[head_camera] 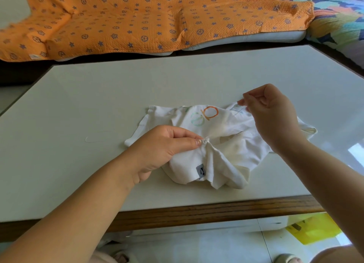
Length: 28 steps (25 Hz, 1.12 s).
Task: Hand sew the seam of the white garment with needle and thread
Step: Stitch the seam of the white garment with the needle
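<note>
White cotton garment lies crumpled on a pale, wood-edged counter, held at two points by a person sewing by hand.

The left grip is clenched on a gathered bunch of fabric at the garment's middle, thumb and forefinger pinching it. The right grip is raised over the garment's far right corner, fingers curled and pinching a thin dark thread that runs down to the cloth; the needle is too small to make out. Orange and green printed letters show on the garment's far side, and a small grey label on its near edge. A loose loop of pale thread lies left of the garment. Beyond the garment spreads an orange quilted blanket with purple stars.
</note>
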{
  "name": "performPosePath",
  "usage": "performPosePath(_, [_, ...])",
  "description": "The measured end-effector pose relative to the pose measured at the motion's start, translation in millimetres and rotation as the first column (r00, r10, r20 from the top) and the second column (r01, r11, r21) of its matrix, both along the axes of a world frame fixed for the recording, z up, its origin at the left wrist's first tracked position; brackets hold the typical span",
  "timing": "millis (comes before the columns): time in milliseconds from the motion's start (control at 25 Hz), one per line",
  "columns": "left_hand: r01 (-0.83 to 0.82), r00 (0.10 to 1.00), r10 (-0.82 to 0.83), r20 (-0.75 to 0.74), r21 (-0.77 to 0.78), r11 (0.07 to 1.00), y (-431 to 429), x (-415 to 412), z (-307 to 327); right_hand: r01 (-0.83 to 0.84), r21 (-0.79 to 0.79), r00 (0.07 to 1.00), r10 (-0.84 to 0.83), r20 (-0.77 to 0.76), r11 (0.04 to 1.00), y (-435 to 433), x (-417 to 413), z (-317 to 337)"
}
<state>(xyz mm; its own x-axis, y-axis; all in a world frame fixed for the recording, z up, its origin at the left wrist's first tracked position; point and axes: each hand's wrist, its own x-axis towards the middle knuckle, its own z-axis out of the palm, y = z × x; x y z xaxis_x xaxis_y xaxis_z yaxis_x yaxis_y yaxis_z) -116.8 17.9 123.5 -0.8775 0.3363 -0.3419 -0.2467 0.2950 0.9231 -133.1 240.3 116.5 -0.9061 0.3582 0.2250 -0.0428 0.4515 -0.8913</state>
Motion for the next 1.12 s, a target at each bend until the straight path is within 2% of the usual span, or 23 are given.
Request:
performPosePath(80, [-0.036,0.999,0.036,0.006,0.022,0.999,0,-1,0,-0.137,0.029,0.990,0.136,0.048,0.990,-15,17,6])
performPosePath(160, [-0.083,0.996,0.082,0.017,0.047,0.995,0,-2,0,-0.257,0.207,0.966,0.242,0.094,0.944,-31,40,8])
performPosePath(240, [-0.120,0.993,0.118,0.025,0.061,0.991,1,-3,0,-0.319,0.357,0.948,0.297,0.117,0.878,-44,59,8])
performPosePath(320, [-0.135,0.991,0.133,0.034,0.074,0.988,3,-2,0,-0.343,0.435,0.938,0.328,0.113,0.832,-50,67,5])
performPosePath(440, [-0.151,0.988,0.147,0.048,0.093,0.984,6,-1,0,-0.407,0.447,0.912,0.386,0.142,0.797,-48,64,-1])
performPosePath(560, [-0.221,0.975,0.219,0.033,0.122,0.967,3,-4,0,-0.511,0.409,0.859,0.447,0.249,0.756,-37,60,3])
performPosePath(640, [-0.203,0.979,0.201,0.028,0.107,0.973,1,-5,1,-0.560,0.370,0.826,0.463,0.321,0.741,-31,58,6])
performPosePath(720, [-0.135,0.991,0.132,0.036,0.087,0.987,1,-3,1,-0.544,0.232,0.826,0.466,0.316,0.807,-28,54,8])
performPosePath(760, [-0.109,0.994,0.107,0.038,0.086,0.990,1,-2,0,-0.493,0.131,0.854,0.449,0.263,0.860,-25,49,9])
performPosePath(840, [-0.068,0.997,0.065,0.035,0.092,0.993,2,-1,1,-0.323,-0.143,0.927,0.343,0.152,0.935,-14,36,12])
performPosePath(880, [-0.046,0.999,0.044,0.032,0.092,0.995,2,-1,1,-0.242,-0.328,0.946,0.298,0.131,0.913,-6,29,15])
performPosePath(920, [-0.027,0.999,0.024,0.029,0.087,0.996,2,-1,1,-0.180,-0.521,0.951,0.282,0.124,0.834,2,22,19])
performPosePath(1000, [0.003,1.000,-0.005,0.021,0.081,0.997,2,0,1,-0.097,-0.796,0.954,0.283,0.096,0.597,13,10,22])
performPosePath(1040, [0.016,1.000,-0.018,0.018,0.084,0.996,1,0,1,-0.073,-0.864,0.958,0.276,0.077,0.497,17,4,20])
performPosePath(1080, [0.029,0.999,-0.031,0.016,0.091,0.995,0,1,1,-0.066,-0.896,0.963,0.264,0.058,0.438,19,0,16])
performPosePath(1120, [0.038,0.999,-0.039,0.016,0.099,0.994,0,1,1,-0.065,-0.900,0.968,0.245,0.047,0.432,20,-5,11])
